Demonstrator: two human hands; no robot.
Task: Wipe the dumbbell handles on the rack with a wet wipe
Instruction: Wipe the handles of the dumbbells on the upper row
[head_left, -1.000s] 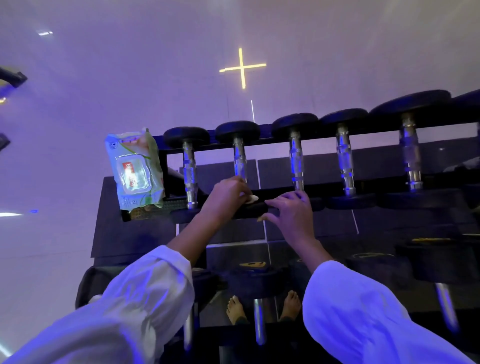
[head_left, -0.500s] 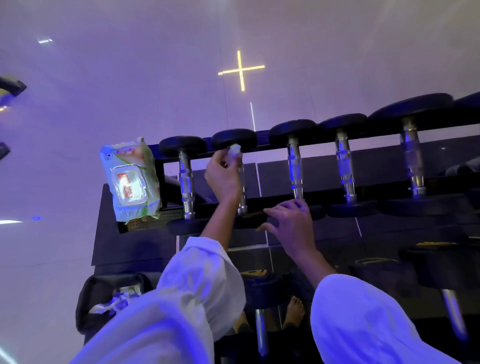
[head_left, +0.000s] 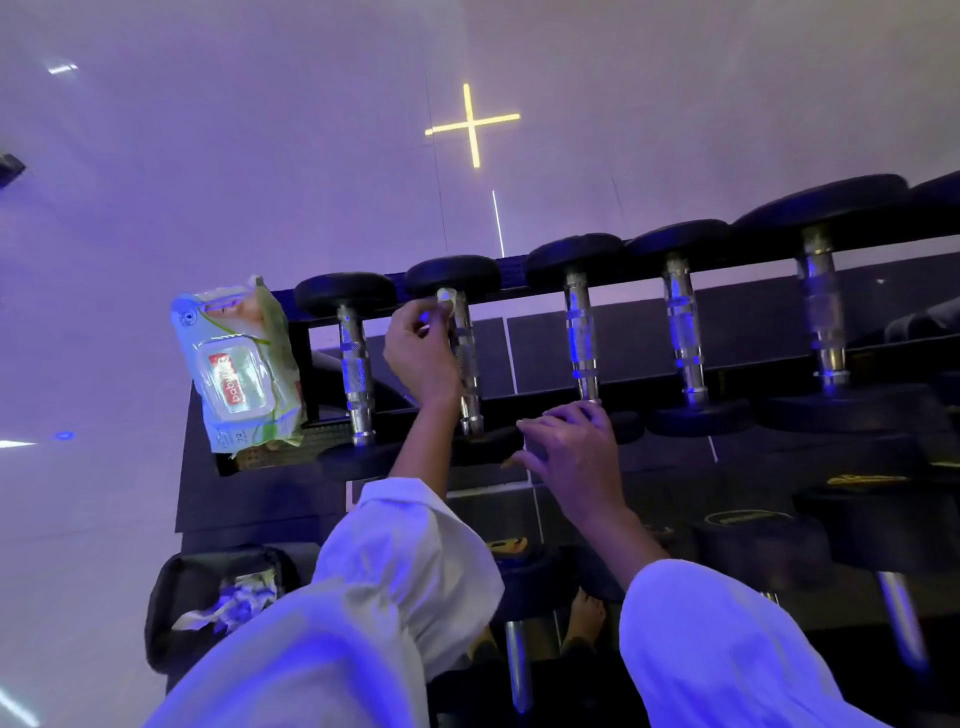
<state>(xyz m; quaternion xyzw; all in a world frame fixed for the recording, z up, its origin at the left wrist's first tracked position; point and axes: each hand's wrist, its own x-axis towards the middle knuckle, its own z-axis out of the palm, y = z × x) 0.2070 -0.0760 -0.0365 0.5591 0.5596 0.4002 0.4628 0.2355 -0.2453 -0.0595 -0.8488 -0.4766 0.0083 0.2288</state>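
Note:
Several black dumbbells with chrome handles lie side by side on the top tier of a dark rack (head_left: 644, 402). My left hand (head_left: 418, 351) is shut on a white wet wipe (head_left: 445, 297), pressed to the far end of the second dumbbell's handle (head_left: 466, 364) from the left, close to its far head. My right hand (head_left: 569, 449) rests with fingers spread on the rack's front rail, at the near head of the third dumbbell, whose handle (head_left: 581, 338) stands bare above it. The first handle (head_left: 356, 374) is bare too.
A green pack of wet wipes (head_left: 236, 366) leans on the rack's left end. On the floor at lower left sits a black bag (head_left: 208, 597) with crumpled used wipes. Larger dumbbells (head_left: 769, 535) fill the lower tier. Bare feet (head_left: 587, 618) show under the rack.
My left hand slid with the wipe from the near end of the second handle up to its far end. My right hand stayed on the front rail.

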